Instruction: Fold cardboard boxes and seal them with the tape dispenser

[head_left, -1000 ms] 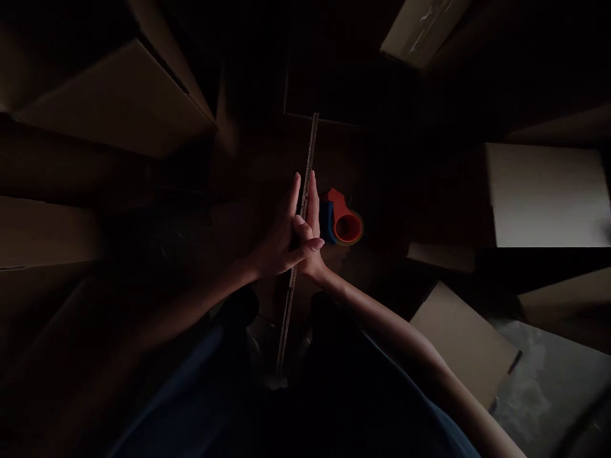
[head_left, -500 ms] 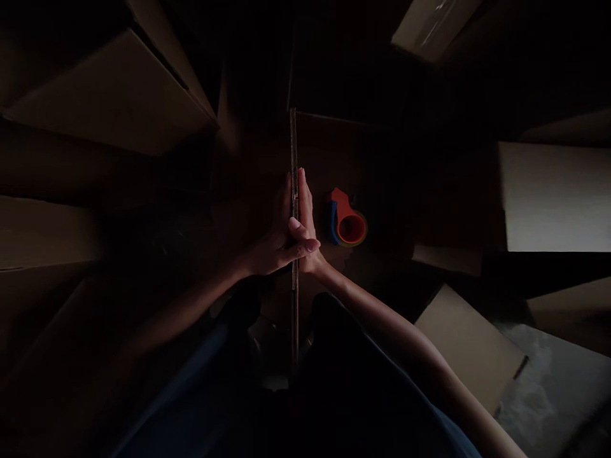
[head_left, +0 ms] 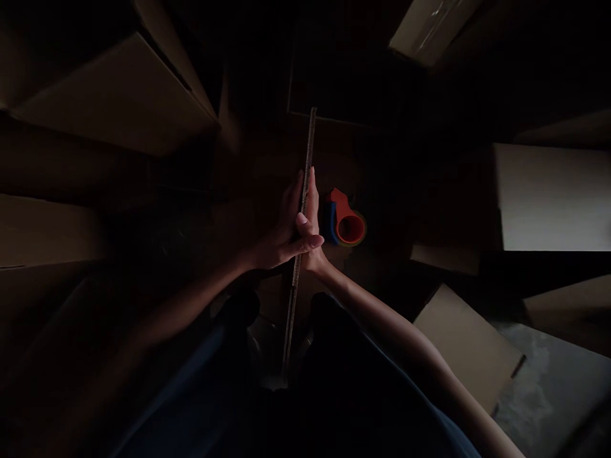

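The head view shows a thin cardboard piece (head_left: pixel 293 286) standing edge-on in the middle of the scene, above the dim floor and running from the near side, between the person's dark-clad legs, toward the far side, its far end leaning slightly right. As far as can be judged, getting the cardboard between both hands is done; its faces are turned out of sight, so whether it is folded or fastened, and how much work is left, cannot be told. The tape dispenser (head_left: pixel 338 206), red and blue, lies untouched just right of the hands. The left hand (head_left: pixel 278 245) is pressed along the cardboard's left face, and the right hand (head_left: pixel 312 205) along its right face, fingers straight and pointing to the far side. Together they clamp the cardboard, with no wide gap between the palms, and the thumbs cross over its upper edge. Well apart from them sit a shadowed box (head_left: pixel 119 98) at far left and a pale box (head_left: pixel 556 198) at right.
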{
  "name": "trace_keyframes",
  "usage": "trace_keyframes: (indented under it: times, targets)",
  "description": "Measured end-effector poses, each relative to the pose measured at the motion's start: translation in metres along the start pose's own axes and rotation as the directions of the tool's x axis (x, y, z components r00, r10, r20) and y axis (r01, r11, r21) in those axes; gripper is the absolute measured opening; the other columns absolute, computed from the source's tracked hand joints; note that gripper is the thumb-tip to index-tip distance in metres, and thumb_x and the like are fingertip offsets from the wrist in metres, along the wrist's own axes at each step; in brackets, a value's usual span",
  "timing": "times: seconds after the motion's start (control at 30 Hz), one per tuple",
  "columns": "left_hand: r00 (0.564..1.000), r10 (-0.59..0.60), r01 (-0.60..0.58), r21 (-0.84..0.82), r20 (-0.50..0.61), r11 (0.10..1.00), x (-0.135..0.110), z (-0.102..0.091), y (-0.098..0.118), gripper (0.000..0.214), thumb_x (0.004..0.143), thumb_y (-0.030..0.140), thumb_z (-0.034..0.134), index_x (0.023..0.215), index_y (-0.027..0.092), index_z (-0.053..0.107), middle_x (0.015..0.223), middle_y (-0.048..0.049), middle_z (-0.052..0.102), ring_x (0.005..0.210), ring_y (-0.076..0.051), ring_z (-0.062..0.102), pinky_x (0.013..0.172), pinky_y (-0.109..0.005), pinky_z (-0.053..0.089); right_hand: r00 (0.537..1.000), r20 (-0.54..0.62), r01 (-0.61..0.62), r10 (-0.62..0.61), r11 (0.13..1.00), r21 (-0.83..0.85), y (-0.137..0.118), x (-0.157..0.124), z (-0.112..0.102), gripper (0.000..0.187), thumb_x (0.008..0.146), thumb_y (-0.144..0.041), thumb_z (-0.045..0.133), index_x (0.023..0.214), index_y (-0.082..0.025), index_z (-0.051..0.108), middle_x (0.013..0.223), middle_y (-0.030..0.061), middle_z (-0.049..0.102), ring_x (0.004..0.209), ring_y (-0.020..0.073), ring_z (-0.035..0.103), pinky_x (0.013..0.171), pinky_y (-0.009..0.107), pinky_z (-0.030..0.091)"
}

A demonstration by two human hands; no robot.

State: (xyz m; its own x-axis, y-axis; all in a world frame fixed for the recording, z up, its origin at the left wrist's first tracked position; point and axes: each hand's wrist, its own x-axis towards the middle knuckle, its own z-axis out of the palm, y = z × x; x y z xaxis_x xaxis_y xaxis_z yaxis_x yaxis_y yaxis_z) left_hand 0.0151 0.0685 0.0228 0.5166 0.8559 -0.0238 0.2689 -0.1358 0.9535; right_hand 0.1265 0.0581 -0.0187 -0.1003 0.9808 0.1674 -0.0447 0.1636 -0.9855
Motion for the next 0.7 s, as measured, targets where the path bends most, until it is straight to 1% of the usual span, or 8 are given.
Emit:
trace_keyframes:
  times: [0.03,0.13,0.27,0.37,0.43,0.5,0.63,0.7]
  targets:
    - [1.000,0.000,0.001,-0.013,0.006,1.000,0.000,-0.002,0.000,0.092,0.087,0.081,0.047,0.161,0.029,0.029,0.169,-0.0078,0.032,0.164,-0.031,0.002,0.135,-0.055,0.010,0.999,0.014,0.048,-0.047,0.991,-0.126,0.001,0.001,-0.001,0.083,0.095,-0.075,0.026,0.166,-0.044,-0.001,0.174,-0.0099,0.006,0.164,0.0260,0.005,0.133,0.053,0.012]
    - [0.999,0.014,-0.013,-0.012,0.045,1.000,0.001,-0.008,0.001,0.095,0.083,0.084,0.049,0.159,0.029,0.035,0.170,-0.0087,0.031,0.163,-0.034,0.009,0.129,-0.059,0.027,0.993,0.058,0.114,-0.103,0.964,-0.241,0.001,0.003,-0.005,0.081,0.096,-0.074,0.022,0.166,-0.043,-0.006,0.175,-0.0096,0.003,0.164,0.0241,0.006,0.134,0.049,0.013]
    - [0.997,-0.065,0.066,-0.028,0.038,0.997,-0.005,-0.010,0.002,0.096,0.081,0.088,0.045,0.158,0.032,0.038,0.167,-0.0080,0.038,0.159,-0.035,0.026,0.123,-0.056,0.039,0.991,0.129,0.079,-0.042,0.950,-0.301,-0.002,0.006,-0.012,0.091,0.094,-0.080,0.021,0.167,-0.034,-0.007,0.175,-0.0017,0.003,0.164,0.0248,0.005,0.133,0.050,0.016]
    - [0.993,-0.115,0.114,-0.051,-0.017,0.992,-0.014,-0.006,-0.004,0.095,0.084,0.087,0.039,0.159,0.028,0.039,0.162,-0.0101,0.046,0.155,-0.034,0.037,0.123,-0.051,0.040,0.979,0.204,0.045,0.005,0.969,-0.241,-0.007,0.009,-0.018,0.094,0.094,-0.080,0.029,0.168,-0.031,-0.003,0.176,0.0006,0.001,0.164,0.0250,0.002,0.132,0.052,0.020]
    - [0.992,-0.120,0.117,-0.072,-0.045,0.991,-0.018,-0.004,-0.009,0.094,0.086,0.087,0.037,0.159,0.027,0.039,0.159,-0.0105,0.049,0.154,-0.034,0.039,0.122,-0.050,0.041,0.969,0.242,0.016,0.038,0.976,-0.218,-0.010,0.010,-0.022,0.093,0.094,-0.079,0.035,0.167,-0.033,-0.001,0.177,-0.0009,0.000,0.164,0.0248,0.002,0.131,0.053,0.025]
    - [0.993,-0.112,0.107,-0.096,-0.045,0.990,-0.020,-0.002,-0.016,0.092,0.086,0.085,0.040,0.159,0.029,0.037,0.159,-0.0090,0.050,0.154,-0.034,0.038,0.121,-0.050,0.042,0.965,0.258,0.004,0.053,0.976,-0.217,-0.010,0.011,-0.025,0.093,0.094,-0.078,0.040,0.167,-0.034,0.001,0.177,-0.0005,0.001,0.164,0.0249,0.004,0.130,0.053,0.027]
    - [0.998,0.013,-0.023,-0.174,-0.062,0.984,-0.017,-0.005,-0.026,0.090,0.087,0.079,0.054,0.161,0.033,0.033,0.160,-0.0044,0.048,0.156,-0.034,0.034,0.128,-0.053,0.033,0.969,0.248,0.039,0.001,0.987,-0.156,-0.003,0.013,-0.025,0.097,0.092,-0.077,0.047,0.167,-0.032,0.005,0.176,0.0042,0.005,0.163,0.0255,0.009,0.131,0.054,0.024]
    - [0.995,0.066,-0.080,-0.231,-0.069,0.970,-0.016,-0.007,-0.030,0.087,0.087,0.077,0.057,0.160,0.033,0.035,0.157,-0.0032,0.051,0.156,-0.036,0.032,0.130,-0.057,0.027,0.971,0.238,0.066,-0.034,0.990,-0.127,0.002,0.014,-0.024,0.097,0.092,-0.078,0.048,0.167,-0.033,0.008,0.175,0.0040,0.007,0.163,0.0261,0.009,0.132,0.053,0.022]
